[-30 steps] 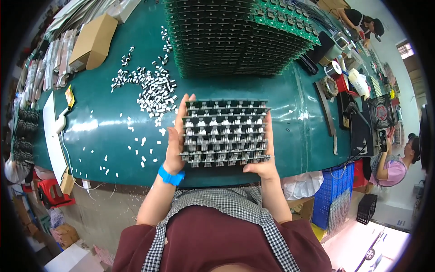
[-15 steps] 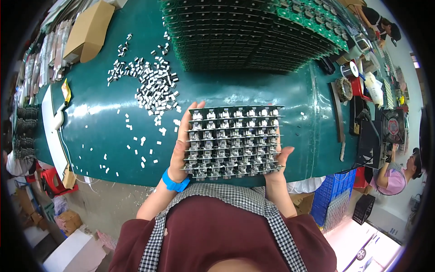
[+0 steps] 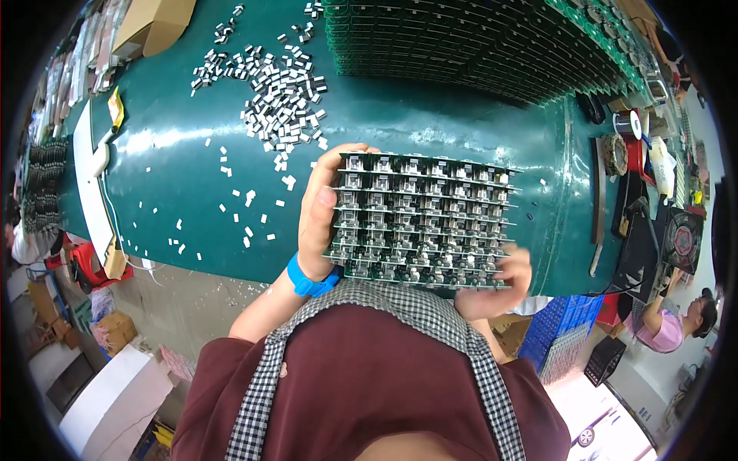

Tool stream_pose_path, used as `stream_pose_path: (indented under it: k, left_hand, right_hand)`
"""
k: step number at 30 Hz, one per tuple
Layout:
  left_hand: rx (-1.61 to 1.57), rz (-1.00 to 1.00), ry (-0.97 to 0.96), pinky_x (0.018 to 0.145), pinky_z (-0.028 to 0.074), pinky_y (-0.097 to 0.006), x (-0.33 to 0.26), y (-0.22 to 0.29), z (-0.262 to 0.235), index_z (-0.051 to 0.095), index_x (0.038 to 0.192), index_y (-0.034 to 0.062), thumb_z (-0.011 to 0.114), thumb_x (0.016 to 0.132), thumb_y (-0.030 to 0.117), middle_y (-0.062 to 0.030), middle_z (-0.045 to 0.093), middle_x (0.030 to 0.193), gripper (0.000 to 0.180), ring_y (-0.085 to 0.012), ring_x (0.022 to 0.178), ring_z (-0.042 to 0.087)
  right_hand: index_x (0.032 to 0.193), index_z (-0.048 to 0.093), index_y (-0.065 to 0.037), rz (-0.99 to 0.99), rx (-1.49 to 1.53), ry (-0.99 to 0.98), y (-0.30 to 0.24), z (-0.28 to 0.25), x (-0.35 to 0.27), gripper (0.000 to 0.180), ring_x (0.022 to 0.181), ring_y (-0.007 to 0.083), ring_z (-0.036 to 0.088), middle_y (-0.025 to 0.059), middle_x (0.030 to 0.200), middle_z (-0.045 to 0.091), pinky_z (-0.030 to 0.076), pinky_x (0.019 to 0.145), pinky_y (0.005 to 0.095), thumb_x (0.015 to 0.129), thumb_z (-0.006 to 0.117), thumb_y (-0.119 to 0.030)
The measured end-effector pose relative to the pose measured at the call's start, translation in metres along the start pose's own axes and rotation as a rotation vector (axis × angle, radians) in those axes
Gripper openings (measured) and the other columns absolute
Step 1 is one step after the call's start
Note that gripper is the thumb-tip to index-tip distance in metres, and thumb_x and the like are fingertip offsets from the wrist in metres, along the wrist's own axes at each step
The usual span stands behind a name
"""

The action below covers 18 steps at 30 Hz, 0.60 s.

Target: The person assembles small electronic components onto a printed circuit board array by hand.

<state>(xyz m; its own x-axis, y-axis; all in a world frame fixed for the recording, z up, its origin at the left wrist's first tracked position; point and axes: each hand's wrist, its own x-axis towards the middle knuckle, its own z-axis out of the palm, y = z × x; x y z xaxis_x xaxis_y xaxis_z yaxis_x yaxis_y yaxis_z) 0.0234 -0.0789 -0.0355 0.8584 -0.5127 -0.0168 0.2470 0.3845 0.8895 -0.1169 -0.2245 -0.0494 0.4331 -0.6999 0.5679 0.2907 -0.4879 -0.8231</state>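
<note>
A stack of green circuit boards (image 3: 423, 223), set in layers with rows of small metal-cased parts between them, stands in front of me near the table edge. My left hand (image 3: 317, 223) is closed along its left side, thumb on the near face and fingers reaching round the far side. At the stack's lower right corner my right hand (image 3: 503, 284) has its fingers curled against the board edges, slightly blurred. A blue wristband (image 3: 310, 278) sits on my left wrist.
Many small white-and-black parts (image 3: 284, 100) lie heaped on the green table (image 3: 169, 192), others scattered nearer. A large block of stacked green boards (image 3: 461, 46) stands at the back. On the right are a solder wire spool (image 3: 626, 123) and a fan (image 3: 683, 242); a person (image 3: 665, 319) works beyond.
The stack has shifted right and slightly upward in the picture, tilting a little. My right hand has moved from flat along its right side to curled fingers at its lower right corner.
</note>
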Motion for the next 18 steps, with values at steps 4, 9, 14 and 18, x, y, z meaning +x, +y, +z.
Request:
stream_pose_path:
  k: [4,9,14,18]
  left_hand:
    - [0.008,0.002,-0.019,0.099,0.037,-0.034,0.000,0.000,-0.001,0.041,0.128,-0.0024,0.041,0.090,0.052,-0.0152,0.050,0.122,0.066,-0.0207,0.112,0.049]
    - [0.040,-0.005,0.001,0.099,0.036,-0.033,-0.002,0.001,-0.003,0.041,0.128,-0.0023,0.042,0.089,0.053,-0.0150,0.049,0.122,0.067,-0.0207,0.112,0.049]
    - [0.035,0.002,-0.019,0.100,0.035,-0.033,0.000,0.000,-0.001,0.040,0.130,-0.0011,0.042,0.089,0.054,-0.0134,0.048,0.123,0.069,-0.0198,0.114,0.047]
    - [0.040,-0.004,0.000,0.100,0.034,-0.033,0.000,-0.003,-0.001,0.038,0.131,-0.0007,0.042,0.088,0.055,-0.0123,0.047,0.123,0.070,-0.0190,0.114,0.045]
  right_hand:
    - [0.078,0.048,-0.002,0.044,0.011,-0.116,0.000,-0.019,-0.009,0.044,0.073,0.0219,0.051,0.0101,0.077,0.052,0.043,0.071,0.0359,0.085,0.057,-0.044]
    - [0.080,0.056,-0.002,0.371,0.136,-0.221,-0.010,-0.039,-0.005,0.049,0.079,0.0225,0.053,0.0104,0.081,0.056,0.042,0.074,0.0349,0.076,0.073,-0.047]
    - [0.082,0.055,-0.004,0.496,0.393,-0.086,-0.013,-0.031,-0.014,0.042,0.091,0.0213,0.047,0.0084,0.091,0.052,0.037,0.083,0.0350,0.080,0.071,-0.042]
    - [0.089,0.054,-0.004,0.432,0.332,0.033,-0.011,-0.022,-0.028,0.040,0.101,0.0232,0.047,0.0092,0.097,0.050,0.036,0.092,0.0361,0.078,0.075,-0.036]
